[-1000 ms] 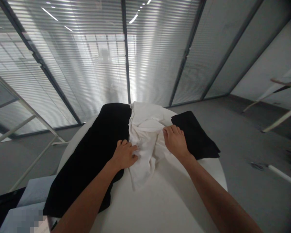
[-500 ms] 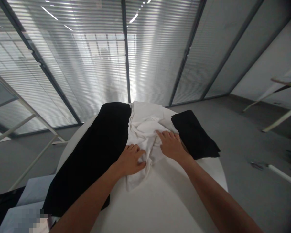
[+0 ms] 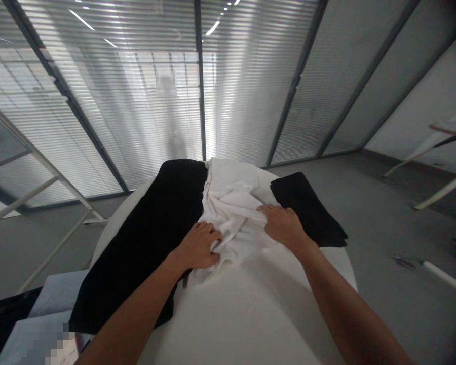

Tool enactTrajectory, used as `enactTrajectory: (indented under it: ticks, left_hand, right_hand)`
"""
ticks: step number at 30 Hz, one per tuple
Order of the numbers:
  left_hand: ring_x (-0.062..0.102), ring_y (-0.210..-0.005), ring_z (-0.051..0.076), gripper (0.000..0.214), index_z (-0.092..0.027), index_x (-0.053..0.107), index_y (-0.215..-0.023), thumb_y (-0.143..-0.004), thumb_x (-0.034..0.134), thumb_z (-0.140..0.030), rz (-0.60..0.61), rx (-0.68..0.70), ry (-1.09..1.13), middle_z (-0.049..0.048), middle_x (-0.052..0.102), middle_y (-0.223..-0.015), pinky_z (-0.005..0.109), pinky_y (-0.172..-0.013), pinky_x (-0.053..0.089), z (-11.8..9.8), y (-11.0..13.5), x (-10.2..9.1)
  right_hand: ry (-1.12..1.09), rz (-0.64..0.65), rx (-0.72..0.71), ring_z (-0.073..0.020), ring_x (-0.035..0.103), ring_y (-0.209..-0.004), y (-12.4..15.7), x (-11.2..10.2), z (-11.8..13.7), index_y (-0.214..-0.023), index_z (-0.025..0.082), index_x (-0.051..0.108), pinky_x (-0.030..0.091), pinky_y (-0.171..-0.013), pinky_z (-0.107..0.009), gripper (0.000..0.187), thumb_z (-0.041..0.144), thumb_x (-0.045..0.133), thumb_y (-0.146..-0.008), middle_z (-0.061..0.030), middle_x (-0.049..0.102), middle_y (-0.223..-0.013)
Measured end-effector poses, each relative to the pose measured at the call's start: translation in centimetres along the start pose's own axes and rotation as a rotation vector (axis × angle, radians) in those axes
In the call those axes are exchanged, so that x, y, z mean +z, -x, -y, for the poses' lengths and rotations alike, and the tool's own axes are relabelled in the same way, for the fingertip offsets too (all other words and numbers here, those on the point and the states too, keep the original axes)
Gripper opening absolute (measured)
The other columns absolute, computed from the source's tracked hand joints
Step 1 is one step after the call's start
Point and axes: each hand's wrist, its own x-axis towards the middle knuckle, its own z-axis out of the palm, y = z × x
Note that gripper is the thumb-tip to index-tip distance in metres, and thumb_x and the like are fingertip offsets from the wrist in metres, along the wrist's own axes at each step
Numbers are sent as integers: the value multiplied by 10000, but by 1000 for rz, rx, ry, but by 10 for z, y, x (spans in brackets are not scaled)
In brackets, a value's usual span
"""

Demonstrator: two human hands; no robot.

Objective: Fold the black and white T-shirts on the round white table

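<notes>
That white garment (image 3: pixel 231 213) is crumpled in the middle of the round worktop (image 3: pixel 251 314), sandwiched between the long black cloth (image 3: pixel 155 228) on its left and the folded black piece (image 3: pixel 307 208) on its right. It looks like thin, floppy jersey: light, no stiffness at all, so I'd guess it'll bunch and drag wherever you pull instead of sliding as one sheet. Best places to take it are probably the hems or corners, not the wadded middle.

Your left hand (image 3: pixel 197 247) sits at the garment's near left edge, fingers curled in and pinching a fold, so that grip looks closed on the fabric. Your right hand (image 3: pixel 285 225) lies palm-down on the garment's right side, fingers pointing toward its centre; can't really tell if it's pinching or just pressing. Both forearms reach in low from the near edge.
</notes>
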Motion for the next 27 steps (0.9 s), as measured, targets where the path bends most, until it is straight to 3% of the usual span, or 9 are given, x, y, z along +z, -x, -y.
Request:
enactTrajectory:
  ticks: [4,7,10,13,16,18,20,23,27]
  left_hand:
    - [523,-900,215,155,-207,596,-812,-692,651,-290,50,62,35,23,586,-855,365,-850,359,0,0,-6]
    - [533,-855,191,61,-196,580,-736,-738,609,-250,39,96,117,6,592,-789,354,-840,351,-2,-1,-3]
    - [542,-825,177,167,-188,596,-728,-855,504,-246,-57,40,228,10,605,-768,349,-837,361,-5,-4,5]
    - [562,-811,155,228,-198,641,-965,-932,432,-282,-194,-43,462,14,633,-836,323,-823,401,-6,-8,12]
    - [577,-832,136,427,-226,469,-1354,-931,465,-286,-324,-101,699,20,638,-952,297,-823,440,-1,-11,17]
    - [575,-837,126,584,-256,307,-1475,-920,488,-270,-375,-115,806,22,632,-1008,293,-830,457,2,-11,18]
    - [575,-845,122,675,-274,238,-1509,-899,528,-258,-394,-98,872,24,628,-1047,298,-844,468,4,-12,19]
    - [577,-862,127,628,-262,368,-1455,-862,573,-241,-408,-50,887,37,627,-1089,301,-848,478,3,-13,18]
    - [574,-826,131,370,-210,592,-1187,-820,562,-177,-481,-113,836,34,635,-997,278,-797,474,1,-14,17]
  right_hand:
    - [-106,-11,161,-223,662,-828,-2,-9,-3,-1133,231,659,420,-723,-309,437,93,445,-778,-88,719,-937]
    - [-344,-176,245,-206,640,-750,-4,-7,-5,-1142,228,639,420,-677,-294,464,91,442,-745,-66,693,-844]
    - [-756,-277,173,-156,543,-596,-7,1,-3,-1158,207,590,398,-591,-261,480,103,421,-721,8,580,-670]
    - [-1171,-196,38,-122,446,-518,-6,4,7,-1164,217,549,352,-507,-228,446,152,454,-733,61,473,-610]
    - [-1415,-37,-122,-131,542,-664,0,1,22,-1215,247,520,437,-604,-239,434,230,543,-783,35,558,-753]
    - [-1483,67,-249,-153,593,-847,6,-3,31,-1268,265,496,483,-757,-285,452,286,579,-825,-6,613,-945]
    - [-1475,115,-388,-182,572,-1052,12,-6,38,-1334,267,460,456,-921,-345,507,321,603,-851,-52,586,-1183]
    - [-1397,143,-567,-224,444,-1285,18,-7,43,-1477,271,296,343,-1075,-418,713,342,637,-854,-106,427,-1434]
    - [-1212,200,-666,-258,369,-1363,24,-5,46,-1544,257,-79,309,-1096,-474,990,334,628,-856,-170,298,-1525]
